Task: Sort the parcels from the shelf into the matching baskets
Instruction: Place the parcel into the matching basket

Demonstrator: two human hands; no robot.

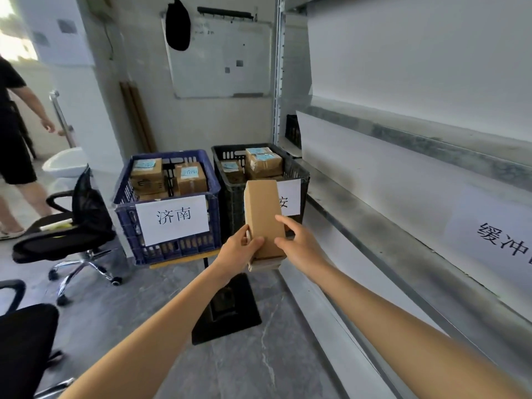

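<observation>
Parcel (263, 217) held upright in mid-air before the black basket (230, 203), its label hidden. Left hand (239, 249) grips its lower edge and right hand (296, 240) clasps its side. Next it likely needs turning to read the label, then choosing black or blue basket (123, 203).

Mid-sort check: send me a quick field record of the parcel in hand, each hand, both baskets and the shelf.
held parcel: tall plain cardboard box, upright, in front of the black basket
left hand: grips its lower left edge
right hand: holds its lower right edge
blue basket: labelled 济南, holds several boxes
black basket: holds boxes; label partly hidden, 安 showing
shelf: at right, sign 缓冲 partly in view
destination: cannot tell, no address label on the visible face
</observation>
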